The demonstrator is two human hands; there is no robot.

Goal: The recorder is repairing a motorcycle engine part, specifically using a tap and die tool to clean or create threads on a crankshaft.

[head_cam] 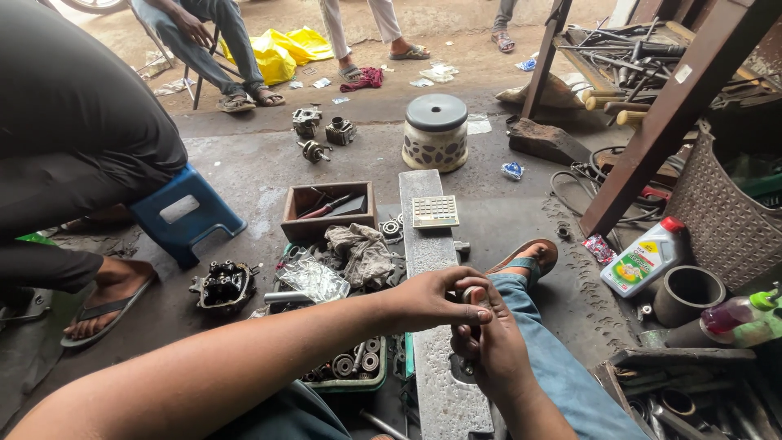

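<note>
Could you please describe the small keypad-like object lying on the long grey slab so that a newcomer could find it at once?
Start at the long grey slab running away from the hands. Near its far end, beside the wooden box, lies the keypad. It is flat, pale and square, with a grid of small buttons, unlike the greasy metal parts around it.

A small round pale part (471,293) sits pinched between the fingertips of the left hand (428,300) and the right hand (493,346). It is held just above the long grey slab (432,269), mostly hidden by fingers.
</note>
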